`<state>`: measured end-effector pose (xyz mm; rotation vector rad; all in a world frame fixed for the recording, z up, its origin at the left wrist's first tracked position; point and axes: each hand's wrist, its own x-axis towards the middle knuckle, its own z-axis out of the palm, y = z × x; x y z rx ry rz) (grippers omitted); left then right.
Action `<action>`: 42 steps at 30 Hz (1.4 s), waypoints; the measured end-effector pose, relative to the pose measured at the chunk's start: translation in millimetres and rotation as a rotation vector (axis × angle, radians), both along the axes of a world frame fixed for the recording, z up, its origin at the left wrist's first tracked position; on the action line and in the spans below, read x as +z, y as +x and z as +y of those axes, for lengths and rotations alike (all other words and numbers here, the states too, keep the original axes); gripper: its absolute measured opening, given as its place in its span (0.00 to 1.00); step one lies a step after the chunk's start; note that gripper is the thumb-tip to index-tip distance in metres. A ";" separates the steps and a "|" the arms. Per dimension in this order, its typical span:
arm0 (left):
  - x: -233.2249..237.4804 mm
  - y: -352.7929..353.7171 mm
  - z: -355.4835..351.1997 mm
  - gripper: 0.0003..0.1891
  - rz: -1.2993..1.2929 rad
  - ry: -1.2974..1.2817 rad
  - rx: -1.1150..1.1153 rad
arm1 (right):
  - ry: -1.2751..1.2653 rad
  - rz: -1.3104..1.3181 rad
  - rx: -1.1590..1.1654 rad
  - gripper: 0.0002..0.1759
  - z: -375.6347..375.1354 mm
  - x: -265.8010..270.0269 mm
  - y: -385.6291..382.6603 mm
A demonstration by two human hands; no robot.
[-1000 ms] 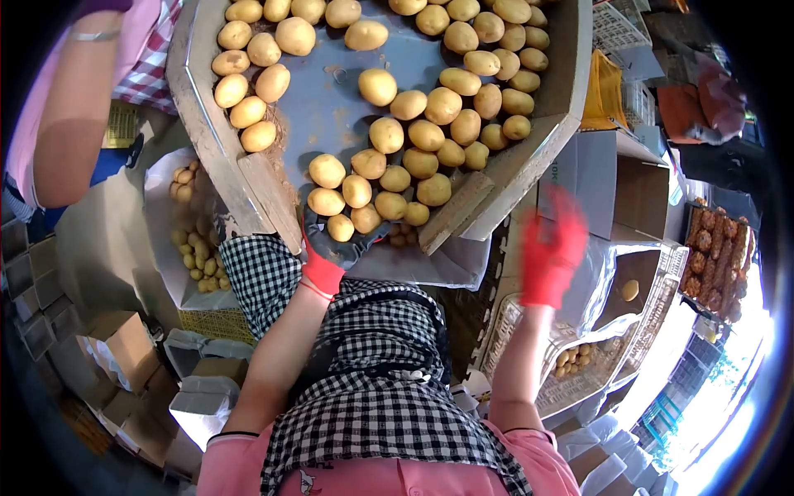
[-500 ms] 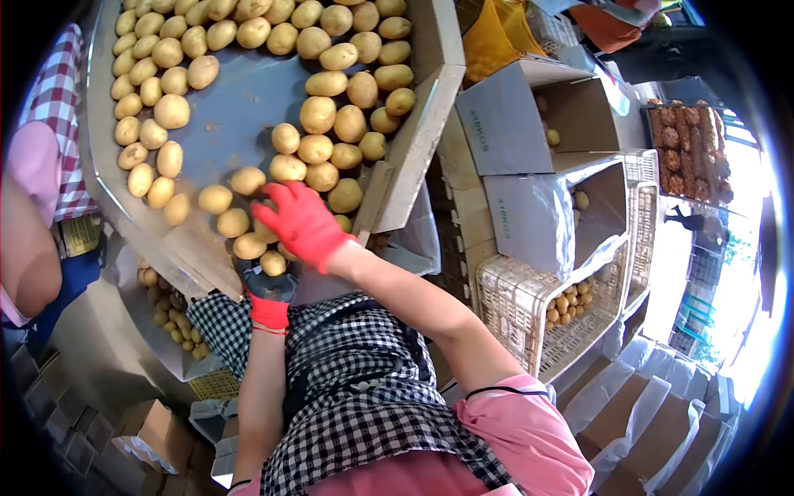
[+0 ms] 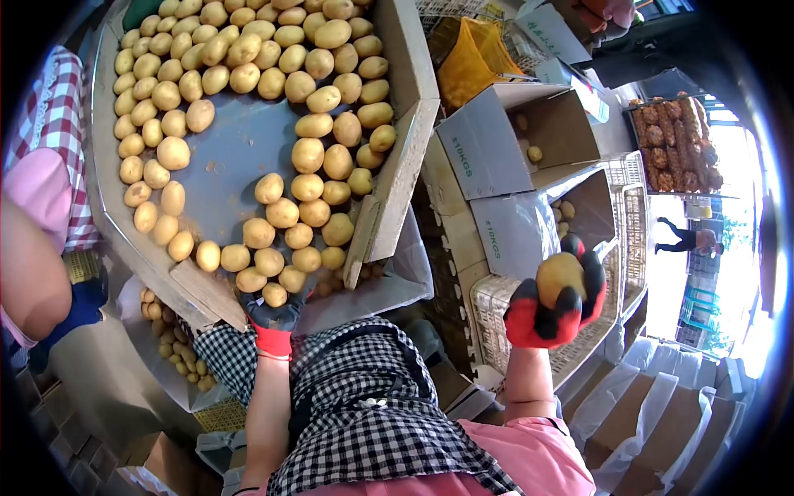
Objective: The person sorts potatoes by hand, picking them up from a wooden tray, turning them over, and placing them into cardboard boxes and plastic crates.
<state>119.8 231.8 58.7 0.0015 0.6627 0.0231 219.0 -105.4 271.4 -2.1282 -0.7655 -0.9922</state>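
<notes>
My right hand (image 3: 556,299), in a red glove with black fingertips, is closed around a potato (image 3: 561,279). It is raised off to the right, in front of the white plastic crates. My left hand (image 3: 275,314), gloved in red with a dark palm, is cupped at the gap in the near side of the sorting tray (image 3: 240,140). Its fingers are spread about the potato (image 3: 275,294) nearest that gap, and they do not visibly grip it. Many loose potatoes (image 3: 281,213) lie in a ring on the tray's dark floor.
Two cardboard boxes (image 3: 475,153) with some potatoes inside stand right of the tray, above a white crate (image 3: 494,314). A yellow mesh sack (image 3: 475,62) is behind them. More potatoes (image 3: 178,347) lie below the tray at left. Another person's arm (image 3: 33,273) is at the left edge.
My right hand has left the potatoes in the tray and swung far right, now with a potato in it. My left hand stays at the gap. The camera view has shifted slightly.
</notes>
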 end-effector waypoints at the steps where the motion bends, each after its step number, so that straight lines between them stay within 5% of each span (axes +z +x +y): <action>1: 0.1 0.9 0.3 0.33 -0.005 0.000 -0.005 | 0.074 -0.014 0.074 0.41 -1.3 3.8 -0.4; 7: 1.1 0.3 -0.9 0.32 -0.018 -0.033 0.006 | 0.603 -0.275 -0.118 0.35 -17.7 26.8 30.3; 12: 1.0 -6.2 -1.9 0.31 0.034 0.028 0.062 | 0.751 -0.208 -0.277 0.31 -34.8 24.9 55.5; 14: -1.3 -9.8 4.7 0.32 0.032 0.029 0.069 | 0.622 -0.129 -0.321 0.29 -44.0 14.3 58.0; 17: 2.5 -0.5 -4.3 0.35 0.012 -0.141 0.043 | -0.219 -0.095 -0.287 0.41 -62.4 -27.6 38.0; 19: 5.5 2.0 -8.6 0.37 -0.150 0.150 -0.008 | -0.112 0.131 -0.156 0.42 -38.2 -42.5 25.2; 23: 9.6 1.7 -1.4 0.37 -0.058 -0.009 -0.012 | 0.159 0.303 -0.105 0.44 -6.7 -65.3 16.8; 28: 19.2 6.8 -2.7 0.38 -0.056 -0.077 -0.038 | -0.146 0.060 -0.130 0.46 -3.7 -57.5 20.3; 29: 19.2 8.3 -3.8 0.38 -0.065 -0.108 -0.037 | -0.279 -0.163 -0.198 0.46 -19.0 -54.7 26.2; 30: 19.1 7.9 -4.0 0.38 -0.080 -0.145 -0.030 | -0.407 -0.101 -0.327 0.42 -54.7 -49.9 25.5; 31: 2.5 2.0 -1.0 0.38 -0.118 -0.248 0.045 | -0.476 -0.283 -0.686 0.42 -94.6 -69.2 28.7; 34: 2.7 1.0 -5.2 0.36 -0.175 -0.226 0.078 | -0.796 0.255 -1.419 0.32 -121.3 -84.4 45.2; 36: 12.3 0.0 -4.7 0.31 -0.146 -0.085 0.003 | -0.530 0.390 -0.843 0.29 -57.1 -104.6 57.7; 37: 13.4 -2.7 -10.8 0.28 -0.161 0.373 -0.048 | -0.260 0.434 -0.419 0.24 13.1 -108.8 61.8; 39: -7.7 -17.9 -10.5 0.24 -0.136 0.841 -0.163 | -0.401 0.329 0.073 0.27 132.2 -117.0 36.7; 41: -29.7 -36.7 -13.1 0.22 -0.094 0.973 -0.208 | -0.448 0.536 0.057 0.34 212.4 -138.1 8.5; 42: -32.2 -37.8 -19.2 0.21 -0.013 0.692 -0.054 | -0.445 0.752 0.120 0.36 236.8 -161.9 -10.9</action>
